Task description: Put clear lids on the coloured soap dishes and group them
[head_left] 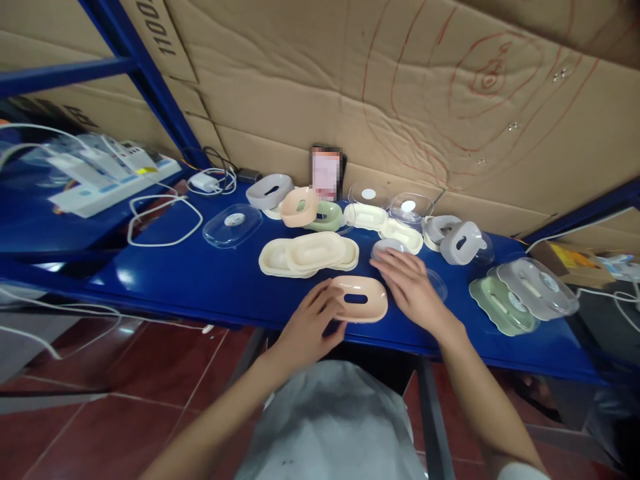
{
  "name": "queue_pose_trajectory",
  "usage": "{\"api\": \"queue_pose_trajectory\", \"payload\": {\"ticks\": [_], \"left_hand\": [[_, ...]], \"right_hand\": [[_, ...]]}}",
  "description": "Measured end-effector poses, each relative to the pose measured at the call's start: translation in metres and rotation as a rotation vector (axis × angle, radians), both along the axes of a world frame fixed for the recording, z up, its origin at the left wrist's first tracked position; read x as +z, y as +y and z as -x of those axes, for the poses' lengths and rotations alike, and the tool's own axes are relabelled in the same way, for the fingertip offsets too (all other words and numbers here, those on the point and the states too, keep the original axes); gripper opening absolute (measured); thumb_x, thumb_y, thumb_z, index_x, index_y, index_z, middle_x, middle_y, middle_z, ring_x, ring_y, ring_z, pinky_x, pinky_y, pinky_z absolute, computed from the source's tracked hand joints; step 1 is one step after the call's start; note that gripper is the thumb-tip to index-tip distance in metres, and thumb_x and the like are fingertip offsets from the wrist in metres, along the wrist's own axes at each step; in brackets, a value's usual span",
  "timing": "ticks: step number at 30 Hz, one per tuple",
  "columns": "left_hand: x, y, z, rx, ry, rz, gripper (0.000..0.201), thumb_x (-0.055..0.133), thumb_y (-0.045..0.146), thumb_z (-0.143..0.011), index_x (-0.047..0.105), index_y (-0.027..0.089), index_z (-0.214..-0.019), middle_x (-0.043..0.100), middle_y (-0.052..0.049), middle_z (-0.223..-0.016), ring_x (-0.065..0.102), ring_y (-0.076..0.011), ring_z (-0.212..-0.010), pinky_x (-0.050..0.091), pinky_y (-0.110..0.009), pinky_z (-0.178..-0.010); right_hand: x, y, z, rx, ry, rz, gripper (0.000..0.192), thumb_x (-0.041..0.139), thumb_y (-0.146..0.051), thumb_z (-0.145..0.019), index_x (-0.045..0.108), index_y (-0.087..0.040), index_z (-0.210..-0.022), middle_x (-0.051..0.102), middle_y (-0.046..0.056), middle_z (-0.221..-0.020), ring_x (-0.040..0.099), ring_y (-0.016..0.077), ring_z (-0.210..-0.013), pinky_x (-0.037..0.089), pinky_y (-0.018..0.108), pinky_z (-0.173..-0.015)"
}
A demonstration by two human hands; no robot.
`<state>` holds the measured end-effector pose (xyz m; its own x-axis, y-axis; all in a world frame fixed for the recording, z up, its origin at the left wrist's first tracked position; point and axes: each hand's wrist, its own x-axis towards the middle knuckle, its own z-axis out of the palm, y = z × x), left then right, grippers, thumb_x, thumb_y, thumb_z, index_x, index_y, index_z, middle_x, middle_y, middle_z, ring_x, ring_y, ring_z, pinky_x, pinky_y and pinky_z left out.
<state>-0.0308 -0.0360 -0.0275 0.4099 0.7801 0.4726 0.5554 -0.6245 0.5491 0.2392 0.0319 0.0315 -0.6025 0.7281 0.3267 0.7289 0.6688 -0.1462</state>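
A peach oval plastic dish (361,299) with a slot in its middle lies near the front edge of the blue shelf (200,273). My left hand (307,327) grips its left end with thumb and fingers. My right hand (410,287) rests flat, fingers spread, just right of the dish, over a clear lid (437,283) and touching a small grey-white piece (387,248).
Cream trays (307,255), a grey dish (270,190), peach and green dishes (310,210), clear lids (233,223) and grey covers (543,285) lie scattered on the shelf. Power strips and white cables (100,177) sit at left. Cardboard backs the shelf. Red floor tiles lie below.
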Motion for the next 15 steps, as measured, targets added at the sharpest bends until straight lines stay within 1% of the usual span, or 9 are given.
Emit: {"api": "queue_pose_trajectory", "payload": {"ticks": [2, 3, 5, 7, 8, 10, 13, 15], "left_hand": [[0.000, -0.007, 0.008, 0.013, 0.034, 0.000, 0.018, 0.063, 0.012, -0.099, 0.064, 0.023, -0.113, 0.067, -0.009, -0.138, 0.050, -0.0309, -0.150, 0.050, -0.053, -0.123], [-0.001, -0.010, 0.013, 0.031, 0.041, -0.002, 0.018, 0.063, 0.013, -0.100, 0.065, 0.023, -0.114, 0.067, -0.009, -0.140, 0.049, -0.0310, -0.150, 0.051, -0.053, -0.122], [-0.004, -0.016, 0.024, 0.073, 0.040, -0.026, 0.017, 0.064, 0.014, -0.102, 0.066, 0.023, -0.116, 0.068, -0.009, -0.140, 0.050, -0.0312, -0.150, 0.051, -0.054, -0.123], [-0.009, -0.022, 0.036, 0.115, 0.013, -0.078, 0.019, 0.066, 0.015, -0.102, 0.067, 0.024, -0.119, 0.071, -0.009, -0.135, 0.053, -0.0311, -0.148, 0.051, -0.055, -0.122], [-0.011, -0.025, 0.041, 0.132, -0.013, -0.105, 0.021, 0.066, 0.015, -0.102, 0.067, 0.024, -0.121, 0.072, -0.009, -0.131, 0.055, -0.0307, -0.145, 0.053, -0.054, -0.120], [-0.015, -0.031, 0.052, 0.160, -0.089, -0.181, 0.025, 0.066, 0.013, -0.102, 0.067, 0.024, -0.124, 0.075, -0.009, -0.125, 0.061, -0.0296, -0.139, 0.058, -0.052, -0.114], [-0.016, -0.042, 0.063, 0.218, -0.226, -0.318, 0.022, 0.064, 0.016, -0.104, 0.067, 0.021, -0.125, 0.075, -0.010, -0.120, 0.067, -0.0288, -0.130, 0.062, -0.049, -0.106], [-0.015, -0.045, 0.065, 0.264, -0.288, -0.359, 0.019, 0.063, 0.018, -0.105, 0.067, 0.019, -0.123, 0.074, -0.012, -0.120, 0.068, -0.0289, -0.128, 0.062, -0.050, -0.105]], "right_hand": [[0.003, 0.028, 0.033, 0.118, -0.065, -0.017, 0.042, 0.041, -0.027, -0.114, 0.062, -0.027, -0.150, 0.059, 0.004, -0.161, 0.047, 0.0260, -0.155, 0.039, 0.052, -0.126], [0.002, 0.041, 0.049, 0.151, -0.080, -0.024, 0.039, 0.045, -0.029, -0.114, 0.063, -0.025, -0.148, 0.061, 0.004, -0.159, 0.050, 0.0259, -0.153, 0.040, 0.051, -0.125], [-0.002, 0.059, 0.074, 0.185, -0.096, -0.036, 0.033, 0.051, -0.029, -0.112, 0.068, -0.023, -0.140, 0.071, 0.004, -0.146, 0.059, 0.0251, -0.142, 0.043, 0.048, -0.122], [-0.006, 0.064, 0.085, 0.172, -0.083, -0.057, 0.027, 0.052, -0.026, -0.112, 0.073, -0.023, -0.129, 0.078, 0.004, -0.129, 0.067, 0.0241, -0.128, 0.046, 0.046, -0.118], [-0.007, 0.061, 0.084, 0.153, -0.069, -0.074, 0.026, 0.051, -0.025, -0.112, 0.075, -0.022, -0.124, 0.080, 0.005, -0.124, 0.068, 0.0245, -0.123, 0.048, 0.046, -0.115], [-0.006, 0.045, 0.070, 0.093, -0.025, -0.117, 0.026, 0.052, -0.026, -0.112, 0.075, -0.020, -0.122, 0.079, 0.009, -0.120, 0.069, 0.0266, -0.118, 0.049, 0.047, -0.110], [-0.007, 0.002, 0.037, 0.032, 0.063, -0.191, 0.023, 0.060, -0.028, -0.109, 0.073, -0.018, -0.125, 0.078, 0.011, -0.115, 0.069, 0.0279, -0.113, 0.051, 0.046, -0.102], [-0.011, -0.032, 0.021, 0.035, 0.077, -0.202, 0.023, 0.064, -0.024, -0.107, 0.071, -0.019, -0.128, 0.077, 0.010, -0.112, 0.069, 0.0268, -0.111, 0.052, 0.045, -0.098]]}}
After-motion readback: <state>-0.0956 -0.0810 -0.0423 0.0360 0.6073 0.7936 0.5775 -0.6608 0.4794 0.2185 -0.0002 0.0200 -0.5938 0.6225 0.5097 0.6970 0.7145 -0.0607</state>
